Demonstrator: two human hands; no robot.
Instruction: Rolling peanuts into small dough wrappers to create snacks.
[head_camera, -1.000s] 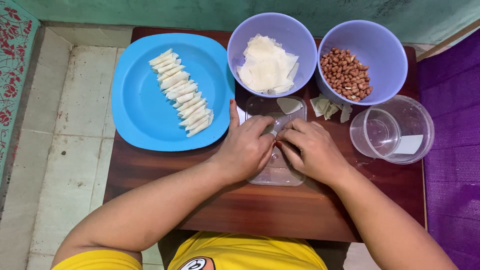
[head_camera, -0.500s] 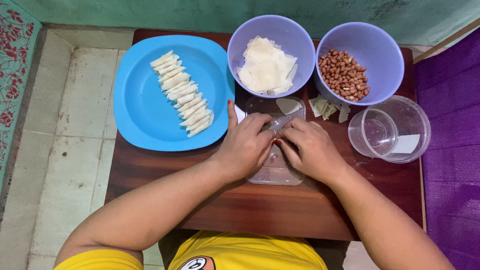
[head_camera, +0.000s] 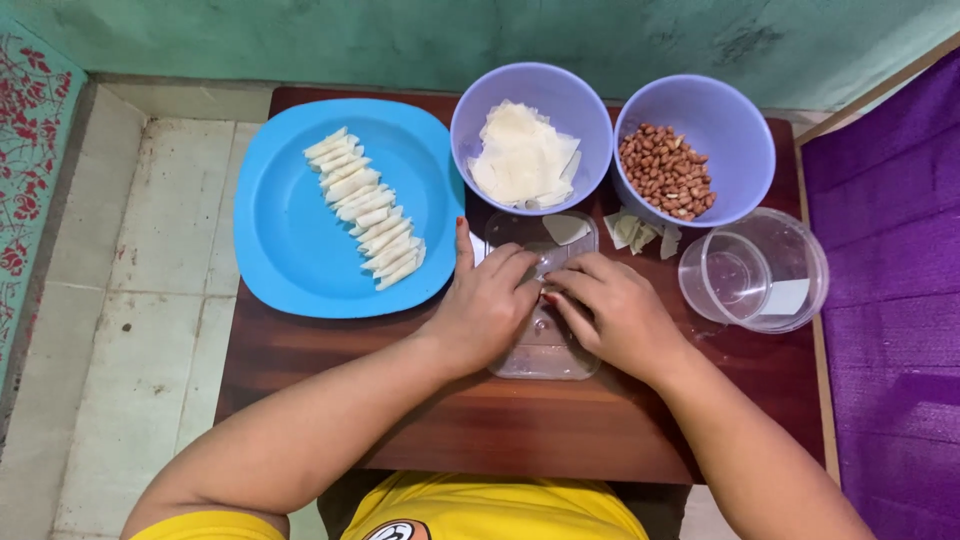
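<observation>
My left hand and my right hand meet fingertip to fingertip over a clear plastic board on the brown table. Between the fingertips they pinch a small pale wrapper roll, mostly hidden. A spare piece of wrapper lies at the board's far end. Behind the hands stand a purple bowl of pale wrapper sheets and a purple bowl of peanuts. On the left, a blue plate carries a row of several finished pale rolls.
A clear round container with a smaller clear cup inside stands at the right edge of the table. Wrapper scraps lie beside the peanut bowl. Tiled floor is on the left, a purple mat on the right.
The hands stay in the same place over the board; the fingers shift slightly while working the small roll. Nothing else on the table has moved.
</observation>
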